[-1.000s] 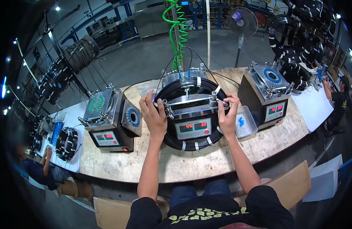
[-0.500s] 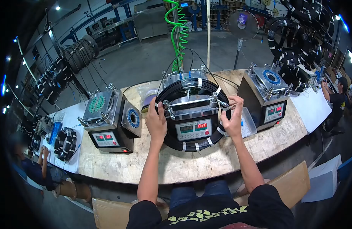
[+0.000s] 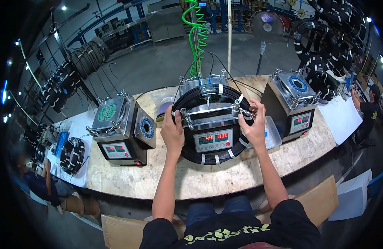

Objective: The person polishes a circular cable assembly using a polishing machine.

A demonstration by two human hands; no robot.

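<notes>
A black cable coil (image 3: 210,160) stands around the front of the middle machine (image 3: 214,120), and its white tape bands are seen at the top and at the bottom. Through the ring one can read the red display (image 3: 213,140), with 44 and 0.30. The left hand (image 3: 173,133) holds the left side of the coil, its fingers curled behind and its thumb in front. The right hand (image 3: 254,126) has the right side between thumb and fingers, near a metal clamp (image 3: 236,108); how firmly it presses, I cannot tell. Behind the coil, blue connectors (image 3: 209,80) are at the machine's top. On the wooden surface (image 3: 129,178) there is also a left machine (image 3: 124,150) with green parts (image 3: 107,112), and a right machine (image 3: 278,101) with a blue ring (image 3: 298,83). A clear tray (image 3: 273,133) is just beside the right hand. Farther away are a green hose (image 3: 194,70) and a fan (image 3: 266,27).
</notes>
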